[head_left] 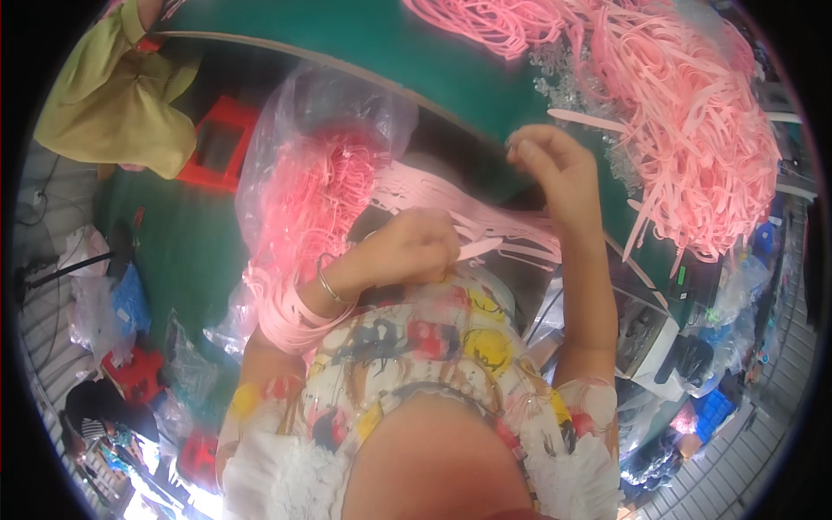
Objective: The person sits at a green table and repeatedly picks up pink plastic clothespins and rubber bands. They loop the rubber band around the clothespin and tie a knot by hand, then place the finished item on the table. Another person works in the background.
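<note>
My left hand (420,247) is closed round a pink strap (481,249) in front of my body; the strap's flat end sticks out to the right of my fingers. Over the table's near edge, my right hand (555,160) is raised with thumb and forefinger pinched together; a tiny thing seems to be at the fingertips, too small to name. More pink straps (511,221) lie across my lap between the hands. A bundle of pink straps (321,191), partly in a clear plastic bag (269,147), sits beyond my left forearm.
On the green table (485,78) a large heap of pink straps (693,130) lies at the right. Small clear pieces (620,160) are scattered beside it. Another person's yellow-green garment (121,113) and a red stool (227,143) are at the upper left.
</note>
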A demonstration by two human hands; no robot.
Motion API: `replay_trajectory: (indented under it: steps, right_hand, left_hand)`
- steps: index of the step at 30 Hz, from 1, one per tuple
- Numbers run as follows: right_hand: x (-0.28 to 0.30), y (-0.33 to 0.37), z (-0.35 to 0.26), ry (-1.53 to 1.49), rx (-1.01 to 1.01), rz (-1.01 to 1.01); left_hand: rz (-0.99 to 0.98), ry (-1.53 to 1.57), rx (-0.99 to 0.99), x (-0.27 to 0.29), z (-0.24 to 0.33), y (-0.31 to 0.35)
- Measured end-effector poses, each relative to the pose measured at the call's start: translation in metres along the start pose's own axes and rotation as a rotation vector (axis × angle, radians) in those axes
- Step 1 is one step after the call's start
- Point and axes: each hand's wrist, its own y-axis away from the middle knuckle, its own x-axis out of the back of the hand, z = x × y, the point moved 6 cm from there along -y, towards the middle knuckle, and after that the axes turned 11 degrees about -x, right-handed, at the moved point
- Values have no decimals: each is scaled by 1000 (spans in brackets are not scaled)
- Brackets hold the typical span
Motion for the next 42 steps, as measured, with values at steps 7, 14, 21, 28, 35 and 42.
replay_trajectory:
  steps: [7,14,21,28,35,42]
  right_hand:
    - [-47,46,49,-97,-132,-219]
    - [-46,60,61,-23,-199,-232]
    - [-46,67,31,591,141,-108]
    - [-44,67,31,509,98,-255]
    - [-36,64,49,287,-86,-224]
    - [-54,74,31,896,211,-293]
  left_hand:
    - [122,-35,54,1,6,-1]
    - [144,-15,9,2,2,3]
    - [169,-69,7,4,-5,3]
    - [66,-260,-36,2,-3,3]
    - [62,-320,-97,-2,-4,2]
    - [63,-733,-326,-11,11,1]
